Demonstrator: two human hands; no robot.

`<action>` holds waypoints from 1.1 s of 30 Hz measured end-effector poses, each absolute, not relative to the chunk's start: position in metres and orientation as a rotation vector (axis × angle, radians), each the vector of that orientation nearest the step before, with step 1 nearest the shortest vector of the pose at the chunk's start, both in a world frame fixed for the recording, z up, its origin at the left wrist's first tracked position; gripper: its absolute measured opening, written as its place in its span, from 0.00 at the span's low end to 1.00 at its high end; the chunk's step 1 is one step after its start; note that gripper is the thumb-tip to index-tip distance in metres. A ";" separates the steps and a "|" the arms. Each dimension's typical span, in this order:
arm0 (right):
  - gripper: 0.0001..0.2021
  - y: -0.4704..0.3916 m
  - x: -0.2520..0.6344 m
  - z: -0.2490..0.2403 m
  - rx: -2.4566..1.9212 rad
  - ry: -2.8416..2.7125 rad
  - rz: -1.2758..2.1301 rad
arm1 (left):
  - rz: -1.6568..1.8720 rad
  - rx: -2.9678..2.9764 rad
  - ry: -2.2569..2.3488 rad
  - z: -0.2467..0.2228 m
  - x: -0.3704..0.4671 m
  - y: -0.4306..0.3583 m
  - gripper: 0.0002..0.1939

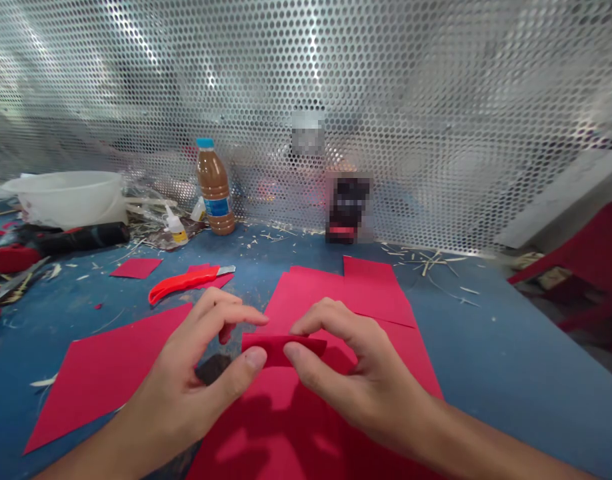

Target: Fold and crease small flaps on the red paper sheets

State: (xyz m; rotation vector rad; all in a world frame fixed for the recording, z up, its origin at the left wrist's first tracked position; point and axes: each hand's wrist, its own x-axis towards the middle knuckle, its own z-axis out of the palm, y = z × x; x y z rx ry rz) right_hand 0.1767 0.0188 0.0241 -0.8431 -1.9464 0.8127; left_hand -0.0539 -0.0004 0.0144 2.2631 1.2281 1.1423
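A strip (275, 354) is being pinched by the right hand (369, 373) above the sheets (306, 300), seemingly to steady its edge. The left hand (179, 373) is being spread, its thumb at the left end; the cutter (183, 283) is being kept aside, presumably for room.

From between the left hand (186, 363) and right hand (359, 363), 3 o'clock offers the widest passage, over bare table (506, 360). Toward 12, flat red sheets (311, 293) leave room above, until the perforated metal screen (266, 73) bars the way. At 10, the utility knife (181, 285) obstructs, the white tub (71, 200) beyond; at 11, the upright bottle (213, 179).
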 end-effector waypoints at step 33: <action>0.06 0.022 0.178 0.021 -0.786 -2.054 0.638 | 1.195 2.302 1.225 0.023 -0.053 -0.001 0.08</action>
